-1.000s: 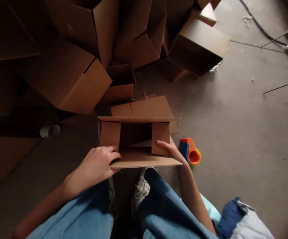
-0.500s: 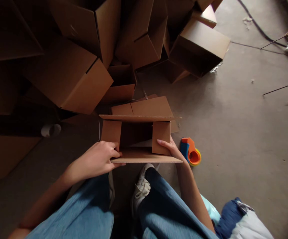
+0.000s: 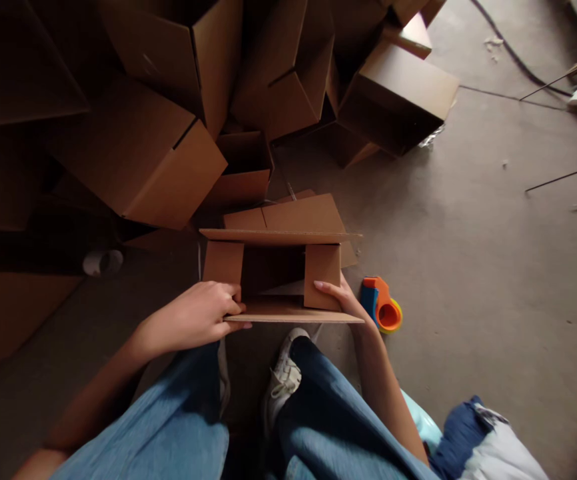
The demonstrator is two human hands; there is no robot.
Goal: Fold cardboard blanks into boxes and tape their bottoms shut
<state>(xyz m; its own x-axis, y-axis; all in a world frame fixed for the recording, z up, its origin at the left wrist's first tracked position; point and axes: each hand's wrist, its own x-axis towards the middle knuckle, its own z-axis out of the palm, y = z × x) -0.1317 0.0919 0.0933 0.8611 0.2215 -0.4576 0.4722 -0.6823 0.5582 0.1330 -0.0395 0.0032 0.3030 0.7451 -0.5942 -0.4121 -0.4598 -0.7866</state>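
Observation:
Between my hands is a small cardboard box [image 3: 322, 267], its two short end flaps folded inward and its long flaps standing apart. Through the gap between the flaps its dark inside shows. My left hand [image 3: 203, 310] grips the near long flap at its left end, fingers on both sides of the board. At the other end, my right hand [image 3: 346, 299] holds the box's right side, with the thumb pressed on the right end flap and the remaining fingers hidden. An orange and blue tape dispenser [image 3: 381, 303] lies on the floor just right of my right hand.
Several open cardboard boxes [image 3: 168, 160] are heaped ahead and to the left. Behind the held box lies flat cardboard [image 3: 303, 212]. A white roll [image 3: 102, 262] is at the left. Blue and white cloth or bags [image 3: 468, 433] lie at the lower right, and a cable [image 3: 506, 47] runs across the floor.
The near long flap has tipped up slightly, its edge a little farther from me, with my left hand moving along with it. My right hand keeps its place.

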